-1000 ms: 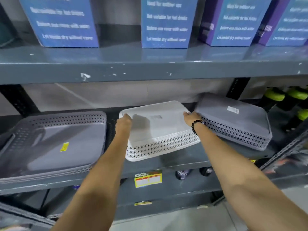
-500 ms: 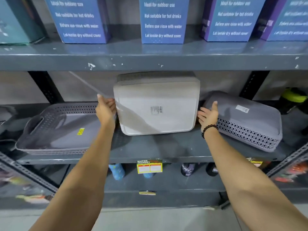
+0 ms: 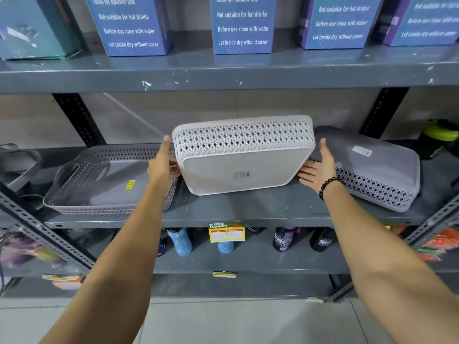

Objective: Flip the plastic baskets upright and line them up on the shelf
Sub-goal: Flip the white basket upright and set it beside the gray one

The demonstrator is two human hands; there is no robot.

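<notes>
Shelf (image 3: pixel 248 209) carries 3 baskets. Upright grey basket (image 3: pixel 104 184) on the left, upturned grey basket (image 3: pixel 377 170) on the right. White basket (image 3: pixel 243 160) sits between them, tipped up, bottom facing camera. Left grip (image 3: pixel 162 167) and right grip (image 3: pixel 318 170) are both spread flat, pressing its two ends.

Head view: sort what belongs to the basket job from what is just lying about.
Job: white basket, tilted between left hand and right hand; upright grey basket; upside-down grey basket; shelf.
Lying about: blue boxes; bottles below; price tag; green-capped bottle.
</notes>
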